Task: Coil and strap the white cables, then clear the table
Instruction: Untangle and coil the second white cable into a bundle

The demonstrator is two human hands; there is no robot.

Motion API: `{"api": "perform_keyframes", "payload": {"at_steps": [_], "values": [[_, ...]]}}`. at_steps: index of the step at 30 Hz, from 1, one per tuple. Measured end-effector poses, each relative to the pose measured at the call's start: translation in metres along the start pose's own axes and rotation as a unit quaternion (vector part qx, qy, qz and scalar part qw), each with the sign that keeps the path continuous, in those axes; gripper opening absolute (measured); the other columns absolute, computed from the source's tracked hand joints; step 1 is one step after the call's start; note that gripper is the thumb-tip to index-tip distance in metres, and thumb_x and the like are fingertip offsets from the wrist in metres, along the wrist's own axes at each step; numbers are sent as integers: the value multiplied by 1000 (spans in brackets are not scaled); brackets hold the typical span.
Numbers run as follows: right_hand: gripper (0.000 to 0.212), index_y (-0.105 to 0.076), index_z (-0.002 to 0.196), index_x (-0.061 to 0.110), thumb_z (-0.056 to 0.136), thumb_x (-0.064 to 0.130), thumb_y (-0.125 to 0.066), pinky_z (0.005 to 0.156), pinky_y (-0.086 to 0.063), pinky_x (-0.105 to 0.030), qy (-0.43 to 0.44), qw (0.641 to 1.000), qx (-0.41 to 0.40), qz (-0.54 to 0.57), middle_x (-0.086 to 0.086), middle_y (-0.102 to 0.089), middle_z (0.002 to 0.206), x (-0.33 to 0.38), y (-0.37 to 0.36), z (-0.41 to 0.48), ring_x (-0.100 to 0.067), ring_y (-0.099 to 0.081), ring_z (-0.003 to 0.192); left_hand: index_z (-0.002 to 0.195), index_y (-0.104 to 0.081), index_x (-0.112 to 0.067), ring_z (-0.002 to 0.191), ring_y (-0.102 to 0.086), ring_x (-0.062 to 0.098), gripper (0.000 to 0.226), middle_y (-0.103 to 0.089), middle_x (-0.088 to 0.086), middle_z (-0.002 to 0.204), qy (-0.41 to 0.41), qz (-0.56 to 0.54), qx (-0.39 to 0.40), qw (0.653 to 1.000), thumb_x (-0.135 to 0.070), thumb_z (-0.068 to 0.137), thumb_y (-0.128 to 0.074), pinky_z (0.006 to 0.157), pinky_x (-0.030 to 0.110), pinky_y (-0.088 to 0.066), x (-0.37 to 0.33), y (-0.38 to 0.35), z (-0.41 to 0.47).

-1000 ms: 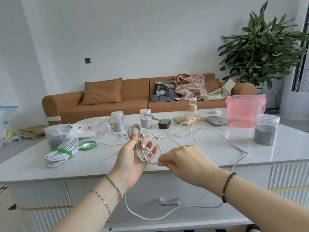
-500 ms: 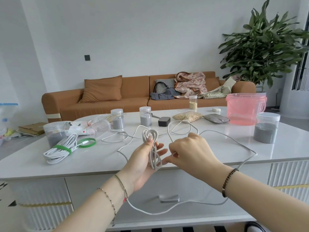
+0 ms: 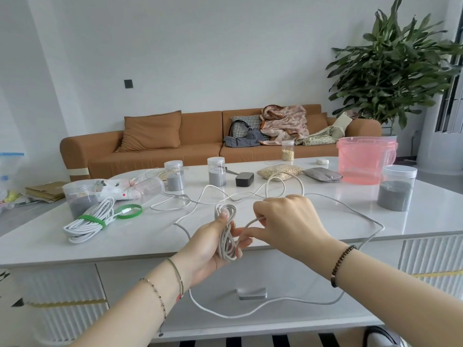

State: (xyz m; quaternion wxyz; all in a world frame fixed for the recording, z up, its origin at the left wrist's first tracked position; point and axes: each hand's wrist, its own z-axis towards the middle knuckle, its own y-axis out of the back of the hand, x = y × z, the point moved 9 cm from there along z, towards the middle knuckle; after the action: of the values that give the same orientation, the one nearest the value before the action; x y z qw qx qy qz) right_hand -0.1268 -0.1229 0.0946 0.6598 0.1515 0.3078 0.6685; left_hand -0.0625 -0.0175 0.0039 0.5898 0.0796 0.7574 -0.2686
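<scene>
1. Left hand [image 3: 208, 244]: grip closed round a part-wound coil [image 3: 226, 231] of white cable, with the thumb laid on the upper loops. The coil is held just above the near edge of the counter [image 3: 150, 236], long axis roughly upright.
2. Right hand [image 3: 288, 221]: grip narrow, a single strand of cable [image 3: 251, 220] pinched in the fingers. It is just right of the coil and close to the left fingertips.
3. Slack: spread over the counter beyond and right of the coil, dropped over the near edge at right, and hung in a low arc beneath both hands.
4. Governing relation: the slack is fed from the right and the right hand is nearer to it. The next wrap is judged to be laid by that hand along the coil's long axis.
5. A finished bundle [image 3: 87, 222], strapped in green, is noted at left on the counter. A green ring [image 3: 130, 211] beside it is judged a spare strap, nearer the left hand.
6. Risk: the hanging arc may catch on the counter edge.
</scene>
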Motion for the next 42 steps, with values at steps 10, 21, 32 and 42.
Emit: {"api": "perform_keyframes", "payload": {"at_steps": [10, 21, 32, 42], "values": [[39, -55, 68, 26, 96, 47, -37, 36, -23, -24, 27, 1000, -3, 8, 5, -47, 56, -1, -11, -6, -21, -39, 37, 92, -49, -7, 46, -40, 13, 37, -72, 20, 77, 22, 15, -6, 1000, -41, 104, -44, 42, 18, -28, 2, 3, 2], [70, -37, 54, 17, 75, 83, -48, 54, -42, -32, -112, 992, 65, -10, 4, -40, 44, -32, -10, -5, -19, -37, 43, 100, -52, -8, 46, -24, 9, 41, -36, -3, 58, 53, 98, 30, 993, -47, 103, -42, 41, 17, -23, 18, -2, 3], [7, -59, 83, 27, 89, 23, -60, 43, -6, -20, -25, 999, 37, 20, 7, -56, 62, -23, -11, -9, -25, -42, 40, 95, -53, -7, 43, -23, 8, 39, -33, -3, 57, 108, 45, 55, 992, -45, 102, -46, 39, 16, -19, 23, -6, 0], [47, -53, 82, 22, 100, 60, -31, 51, -28, -34, -98, 986, 134, 33, 1, -47, 59, -25, -23, -14, -28, -47, 63, 89, -50, -11, 48, -17, 9, 63, -30, -3, 58, 110, 157, 147, 970, -73, 91, -39, 45, 18, -15, 27, -25, -14]]}}
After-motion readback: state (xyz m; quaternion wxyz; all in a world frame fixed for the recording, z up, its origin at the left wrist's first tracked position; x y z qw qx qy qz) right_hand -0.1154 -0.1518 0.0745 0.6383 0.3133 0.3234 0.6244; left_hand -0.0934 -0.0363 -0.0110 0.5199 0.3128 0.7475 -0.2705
